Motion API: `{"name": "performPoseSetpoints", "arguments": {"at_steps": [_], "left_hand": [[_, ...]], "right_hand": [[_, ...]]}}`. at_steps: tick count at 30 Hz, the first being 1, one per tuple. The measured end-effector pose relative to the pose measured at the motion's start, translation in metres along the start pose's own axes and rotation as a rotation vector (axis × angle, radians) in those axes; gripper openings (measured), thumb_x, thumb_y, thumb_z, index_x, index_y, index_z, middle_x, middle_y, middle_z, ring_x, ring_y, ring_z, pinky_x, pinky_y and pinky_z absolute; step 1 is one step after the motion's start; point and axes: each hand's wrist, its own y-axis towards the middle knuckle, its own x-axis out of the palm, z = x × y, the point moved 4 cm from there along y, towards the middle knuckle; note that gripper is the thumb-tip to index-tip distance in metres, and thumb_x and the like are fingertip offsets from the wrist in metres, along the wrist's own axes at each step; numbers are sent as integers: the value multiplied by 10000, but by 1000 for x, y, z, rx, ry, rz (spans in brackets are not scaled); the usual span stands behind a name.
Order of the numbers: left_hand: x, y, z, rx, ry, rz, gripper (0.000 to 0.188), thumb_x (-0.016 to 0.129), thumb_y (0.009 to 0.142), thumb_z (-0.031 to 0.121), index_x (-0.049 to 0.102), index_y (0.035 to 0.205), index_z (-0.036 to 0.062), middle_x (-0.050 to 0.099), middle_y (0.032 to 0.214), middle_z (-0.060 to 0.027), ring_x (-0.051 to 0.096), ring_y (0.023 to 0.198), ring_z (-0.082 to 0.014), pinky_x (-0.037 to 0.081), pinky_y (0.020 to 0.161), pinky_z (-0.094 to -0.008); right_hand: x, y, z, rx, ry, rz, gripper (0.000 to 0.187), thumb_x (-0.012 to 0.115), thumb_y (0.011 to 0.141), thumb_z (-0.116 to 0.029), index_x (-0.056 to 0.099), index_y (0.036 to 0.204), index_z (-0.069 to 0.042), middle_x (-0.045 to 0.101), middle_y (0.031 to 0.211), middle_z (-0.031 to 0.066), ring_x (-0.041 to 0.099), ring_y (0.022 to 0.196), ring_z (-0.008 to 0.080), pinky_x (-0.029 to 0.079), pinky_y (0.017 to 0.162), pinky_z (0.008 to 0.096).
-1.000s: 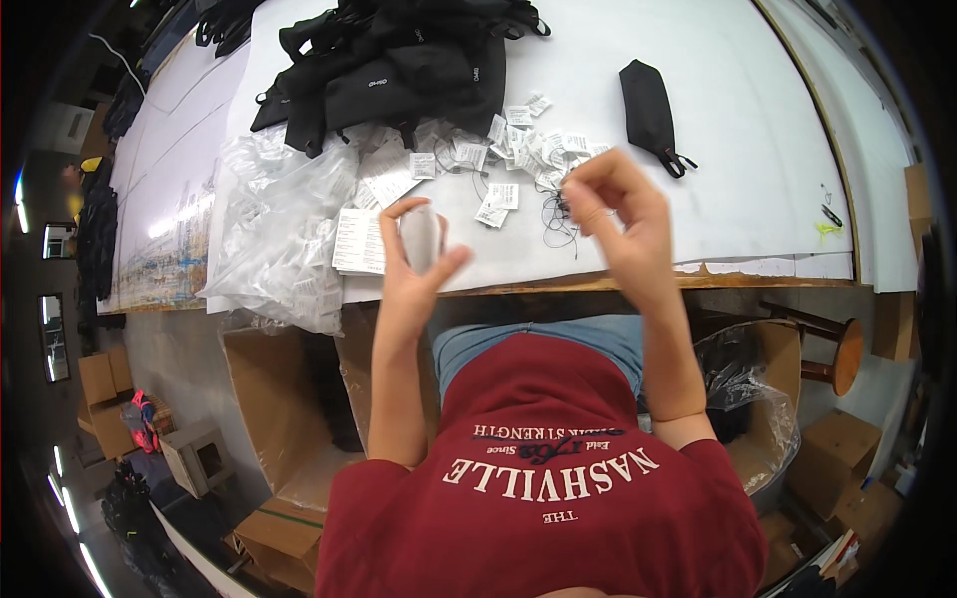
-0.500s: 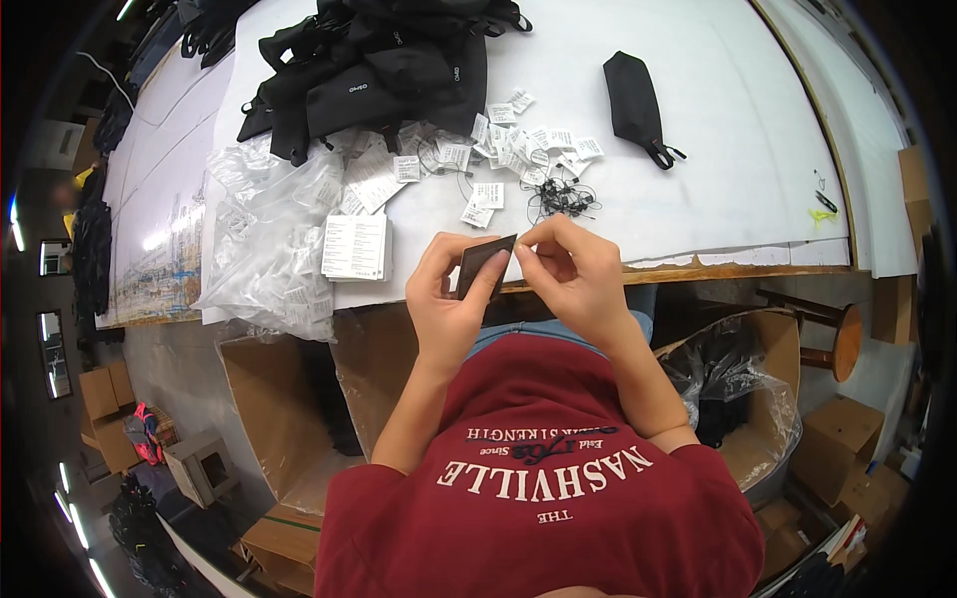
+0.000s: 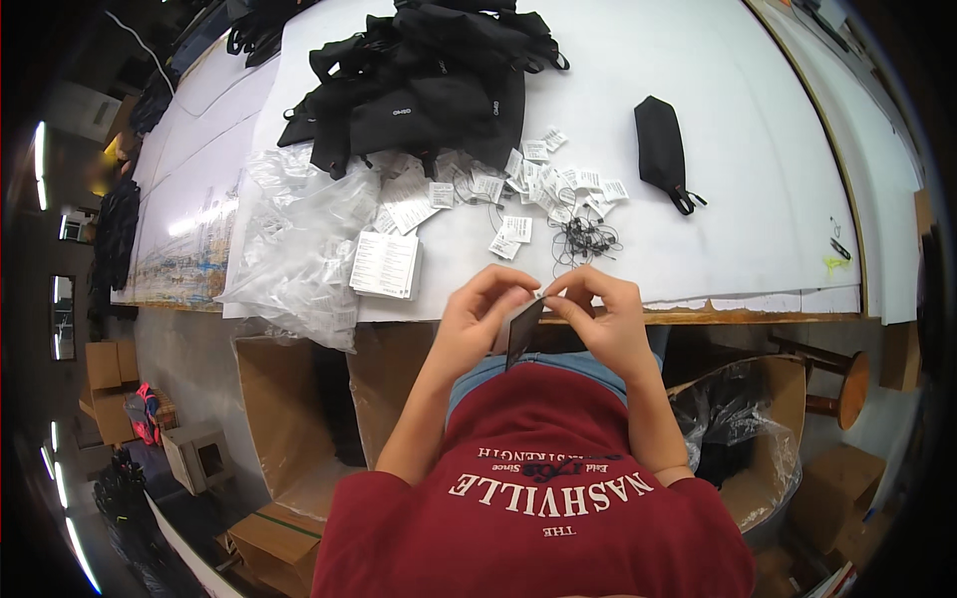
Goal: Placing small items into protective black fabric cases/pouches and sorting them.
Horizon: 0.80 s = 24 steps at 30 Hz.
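A flat dark card with a pale side [image 3: 525, 327], likely a hang tag, is tilted on edge above my lap, just off the table's front edge. My left hand [image 3: 477, 311] is closed round it, thumb and fingers on its two faces. My right hand [image 3: 610, 317] is closed in a pinch at the card's top corner, its fingertips meeting those of the left. Whatever lies between the right fingertips is too small to make out. Just beyond my hands lie a tangle of black cords [image 3: 586, 239] and several small white printed tags [image 3: 543, 184].
Black fabric pouches [image 3: 419, 110] are heaped at the far left, and one black pouch [image 3: 660, 145] lies apart on the right. A stack of white cards [image 3: 386, 264] stands beside a clear plastic bag [image 3: 299, 239]. Open cardboard boxes [image 3: 289, 419] sit below the table edge, near a wooden stool [image 3: 847, 389].
The view has shifted, so the table's things sit lower and further right. The card has turned more upright, and my right fingertips have come against its top corner.
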Motion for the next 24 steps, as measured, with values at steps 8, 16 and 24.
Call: {"name": "performPoseSetpoints", "arguments": {"at_steps": [8, 16, 24], "left_hand": [[3, 1, 0, 83, 235, -63, 120, 579, 934, 115, 582, 940, -5, 593, 809, -13, 566, 748, -58, 463, 701, -222], [-22, 76, -22, 114, 171, 56, 136, 606, 911, 138, 584, 950, 10, 612, 782, -37, 550, 609, -71, 432, 540, -206], [-85, 199, -55, -42, 205, 650, 371, 748, 791, 273, 634, 940, -48, 643, 688, -92, 523, 441, -96, 403, 420, -235]], "right_hand": [[7, -6, 21, 211, 297, -70, 106, 658, 878, -117, 616, 891, -21, 551, 624, -24, 476, 542, 29, 359, 487, 194], [3, -3, 40, 340, 361, -161, 134, 637, 895, -158, 612, 884, -26, 534, 613, -29, 477, 528, 31, 349, 459, 182], [-36, 63, 19, 115, 337, 159, 130, 642, 879, -148, 630, 875, -18, 534, 611, -33, 473, 533, 21, 348, 462, 175]]}}
